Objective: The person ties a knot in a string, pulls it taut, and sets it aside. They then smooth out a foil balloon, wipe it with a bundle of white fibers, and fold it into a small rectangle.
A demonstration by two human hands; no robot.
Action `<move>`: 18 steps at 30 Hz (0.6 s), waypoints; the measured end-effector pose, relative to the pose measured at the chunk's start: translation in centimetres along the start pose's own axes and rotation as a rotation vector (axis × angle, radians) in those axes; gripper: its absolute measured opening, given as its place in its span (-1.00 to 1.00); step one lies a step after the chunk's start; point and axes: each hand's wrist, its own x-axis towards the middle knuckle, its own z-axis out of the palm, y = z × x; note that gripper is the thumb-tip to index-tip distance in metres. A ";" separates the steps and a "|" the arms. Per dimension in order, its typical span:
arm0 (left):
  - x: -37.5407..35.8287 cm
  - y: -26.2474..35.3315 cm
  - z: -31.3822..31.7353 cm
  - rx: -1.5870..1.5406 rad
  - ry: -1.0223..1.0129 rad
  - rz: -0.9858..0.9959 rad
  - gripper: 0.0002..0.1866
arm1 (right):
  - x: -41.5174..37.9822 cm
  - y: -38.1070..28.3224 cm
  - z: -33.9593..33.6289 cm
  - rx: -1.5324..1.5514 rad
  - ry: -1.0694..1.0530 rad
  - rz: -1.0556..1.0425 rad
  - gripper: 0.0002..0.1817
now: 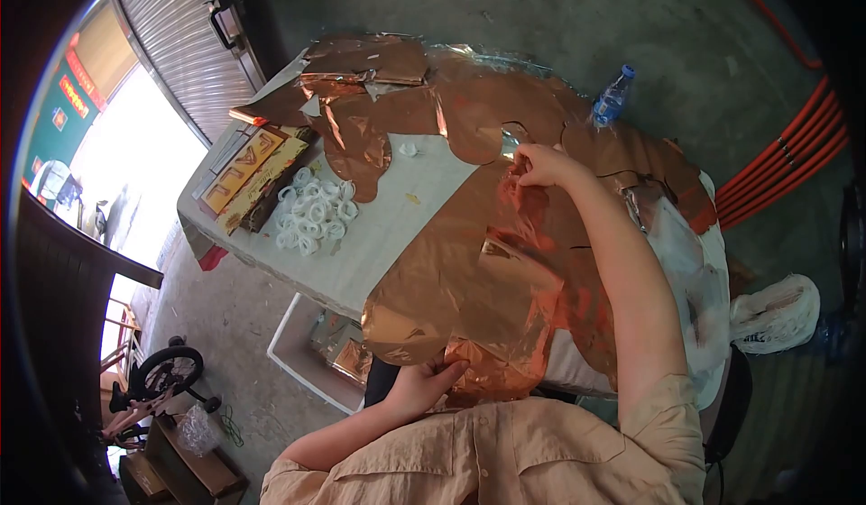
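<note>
Since the copper foil sheet draped over the tabletop looks light, crinkly and tear-prone, I judge its edges safest, where my left hand and right hand fingers pinch it closed.

I see the grey cloth-covered table: on it, a pile of white tape rings left of the crinkled copper foil sheet; a clear plastic water bottle behind its far edge.

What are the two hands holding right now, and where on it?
Both grip the copper foil sheet: the left hand pinches its near edge at the table's front, the right hand pinches its far edge.
</note>
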 end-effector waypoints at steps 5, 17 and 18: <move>0.1 -0.2 0.0 -0.005 -0.003 0.018 -0.78 | 0.6 0.4 0.5 0.000 -0.095 -0.018 -0.68; -0.2 0.1 -0.1 -0.027 0.029 0.026 -0.81 | 0.7 2.5 0.6 0.472 -0.064 -0.163 -0.76; -0.3 0.5 -0.1 -0.011 0.052 0.000 -0.81 | 0.7 2.5 0.8 0.473 -0.065 -0.163 -0.76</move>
